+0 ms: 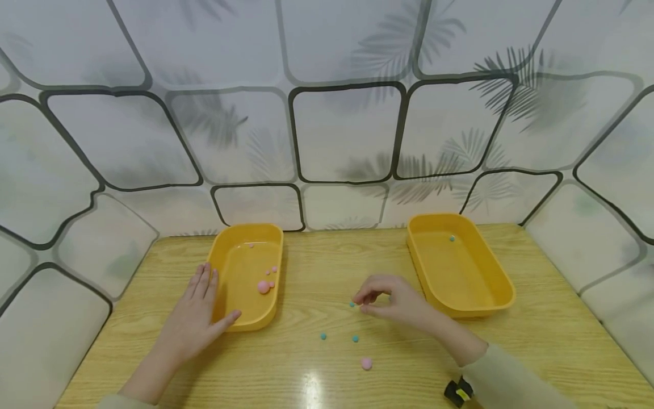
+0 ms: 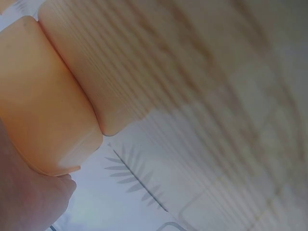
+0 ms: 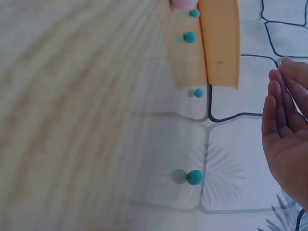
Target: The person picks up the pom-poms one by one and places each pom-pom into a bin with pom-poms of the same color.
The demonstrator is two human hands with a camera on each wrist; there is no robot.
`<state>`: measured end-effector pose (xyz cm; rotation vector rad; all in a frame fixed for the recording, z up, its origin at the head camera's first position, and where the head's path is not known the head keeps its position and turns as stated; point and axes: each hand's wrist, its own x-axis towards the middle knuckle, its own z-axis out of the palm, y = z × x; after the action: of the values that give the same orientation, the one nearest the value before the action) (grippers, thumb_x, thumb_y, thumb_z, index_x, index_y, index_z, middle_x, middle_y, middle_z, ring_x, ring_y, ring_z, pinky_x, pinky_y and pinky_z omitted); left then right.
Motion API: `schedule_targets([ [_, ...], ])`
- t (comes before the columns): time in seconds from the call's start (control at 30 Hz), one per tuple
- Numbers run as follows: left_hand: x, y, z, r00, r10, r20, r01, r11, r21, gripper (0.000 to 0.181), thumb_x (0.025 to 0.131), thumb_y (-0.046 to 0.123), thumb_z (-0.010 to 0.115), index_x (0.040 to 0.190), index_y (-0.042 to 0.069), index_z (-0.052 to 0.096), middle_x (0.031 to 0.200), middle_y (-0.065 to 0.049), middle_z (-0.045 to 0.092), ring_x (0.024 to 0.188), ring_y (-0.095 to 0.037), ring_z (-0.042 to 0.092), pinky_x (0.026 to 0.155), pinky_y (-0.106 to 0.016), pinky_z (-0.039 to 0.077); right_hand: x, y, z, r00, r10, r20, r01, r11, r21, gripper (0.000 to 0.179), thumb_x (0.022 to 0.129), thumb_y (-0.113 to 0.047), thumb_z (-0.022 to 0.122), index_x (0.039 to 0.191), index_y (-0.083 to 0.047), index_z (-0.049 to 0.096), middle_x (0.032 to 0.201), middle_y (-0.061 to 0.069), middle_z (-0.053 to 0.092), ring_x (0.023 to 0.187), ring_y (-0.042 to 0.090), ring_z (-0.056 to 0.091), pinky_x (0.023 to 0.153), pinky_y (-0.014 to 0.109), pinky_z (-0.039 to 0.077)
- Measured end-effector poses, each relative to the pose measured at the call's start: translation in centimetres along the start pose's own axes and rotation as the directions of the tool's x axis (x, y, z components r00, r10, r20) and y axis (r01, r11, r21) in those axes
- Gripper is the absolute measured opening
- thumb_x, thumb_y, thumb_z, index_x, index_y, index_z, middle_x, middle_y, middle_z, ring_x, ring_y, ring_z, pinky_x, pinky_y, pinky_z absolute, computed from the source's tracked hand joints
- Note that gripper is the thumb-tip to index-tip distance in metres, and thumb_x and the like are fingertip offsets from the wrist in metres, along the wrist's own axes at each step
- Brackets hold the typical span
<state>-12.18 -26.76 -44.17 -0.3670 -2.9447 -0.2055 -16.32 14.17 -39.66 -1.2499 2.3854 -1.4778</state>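
Note:
My left hand rests along the left rim of the left yellow tray, its fingers straight and the thumb over the near corner. Several pink balls of differing sizes lie in that tray. Over the table, between the two trays, is my right hand, index finger and thumb bent toward each other with a gap between them. Just past its fingertips sits a small teal ball. Several teal balls rest on the table in the right wrist view, apart from the hand, and nothing shows between its fingers.
A second yellow tray stands on the right, with one teal ball inside. Nearer on the wooden table lies a larger pink ball. A patterned wall rises behind the table. A small black device is at the right sleeve.

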Motion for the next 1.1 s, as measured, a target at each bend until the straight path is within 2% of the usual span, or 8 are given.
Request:
schedule_targets([
  [0.17,0.0,0.2,-0.1,1.0,-0.003,0.006,0.003,1.0,-0.01,0.096,0.09,0.059,0.048,0.146,-0.011,0.014,0.154,-0.028,0.005,0.144,-0.038,0.004,0.119,-0.036,-0.005,-1.2,0.4,0.5,1.0,-0.024,0.007,0.024,1.0,0.016,0.022,0.079,0.006,0.07,0.093,-0.01,0.07,0.086,0.009,0.068,0.075,0.014,0.063,0.066,0.029,0.056],
  [0.33,-0.1,0.2,-0.1,1.0,-0.005,0.005,0.005,1.0,-0.002,0.096,0.09,0.061,0.046,0.146,-0.01,0.014,0.155,-0.027,0.005,0.144,-0.039,0.006,0.119,-0.04,0.001,-2.3,0.9,1.0,1.0,0.013,0.026,-0.014,0.999,0.043,0.021,0.079,0.004,0.071,0.093,-0.011,0.07,0.087,0.01,0.068,0.076,0.017,0.064,0.068,0.031,0.056],
  [0.53,-0.1,0.1,0.0,1.0,-0.004,0.0,0.004,1.0,-0.001,0.096,0.09,0.059,0.048,0.146,-0.011,0.014,0.154,-0.027,0.005,0.144,-0.039,0.007,0.118,-0.033,-0.007,-3.9,3.1,1.7,0.997,0.051,0.051,-0.055,0.995,0.085,0.017,0.081,0.002,0.07,0.097,-0.006,0.069,0.091,0.009,0.068,0.079,0.015,0.063,0.07,0.03,0.056],
  [0.63,-0.2,0.0,0.0,1.0,-0.001,-0.005,0.001,1.0,0.002,0.095,0.09,0.058,0.048,0.146,-0.011,0.015,0.154,-0.028,0.005,0.144,-0.037,0.003,0.117,-0.03,-0.011,-4.6,4.0,2.1,0.996,0.048,0.078,-0.057,0.993,0.106,0.017,0.083,-0.003,0.07,0.099,-0.007,0.069,0.093,0.008,0.068,0.08,0.015,0.064,0.072,0.029,0.056],
  [0.73,-0.2,0.0,0.1,1.0,0.004,-0.013,-0.004,1.0,0.002,0.095,0.09,0.057,0.05,0.145,-0.012,0.016,0.154,-0.028,0.005,0.145,-0.034,-0.003,0.115,-0.025,-0.015,-5.1,4.4,2.4,0.995,0.042,0.092,-0.051,0.994,0.097,0.017,0.083,-0.007,0.071,0.1,-0.01,0.069,0.095,0.005,0.068,0.081,0.015,0.064,0.072,0.028,0.056],
  [0.87,-0.1,0.0,0.1,1.0,0.008,-0.025,-0.007,1.0,0.008,0.095,0.089,0.056,0.051,0.145,-0.012,0.016,0.154,-0.029,0.007,0.145,-0.033,-0.003,0.114,-0.024,-0.015,-5.6,4.5,2.8,0.994,0.035,0.099,-0.042,0.996,0.076,0.017,0.083,-0.011,0.072,0.1,-0.014,0.069,0.095,0.001,0.068,0.081,0.013,0.063,0.071,0.027,0.055],
  [0.97,-0.1,0.0,0.1,1.0,0.002,-0.013,-0.002,1.0,0.008,0.095,0.09,0.058,0.05,0.146,-0.011,0.015,0.154,-0.029,0.006,0.145,-0.035,0.0,0.116,-0.027,-0.013,-5.9,4.4,3.0,0.991,0.062,0.116,-0.072,0.994,0.077,0.018,0.083,-0.014,0.073,0.101,-0.015,0.069,0.096,-0.001,0.067,0.082,0.013,0.062,0.072,0.026,0.055],
  [1.1,0.0,0.0,0.0,1.0,-0.008,0.003,0.008,1.0,0.002,0.096,0.09,0.06,0.047,0.146,-0.011,0.014,0.155,-0.027,0.004,0.145,-0.036,0.001,0.118,-0.033,-0.008,-6.2,4.3,3.2,0.978,0.14,0.152,-0.152,0.986,0.073,0.021,0.081,-0.023,0.075,0.1,-0.019,0.069,0.097,-0.003,0.067,0.085,0.012,0.062,0.075,0.025,0.054],
])
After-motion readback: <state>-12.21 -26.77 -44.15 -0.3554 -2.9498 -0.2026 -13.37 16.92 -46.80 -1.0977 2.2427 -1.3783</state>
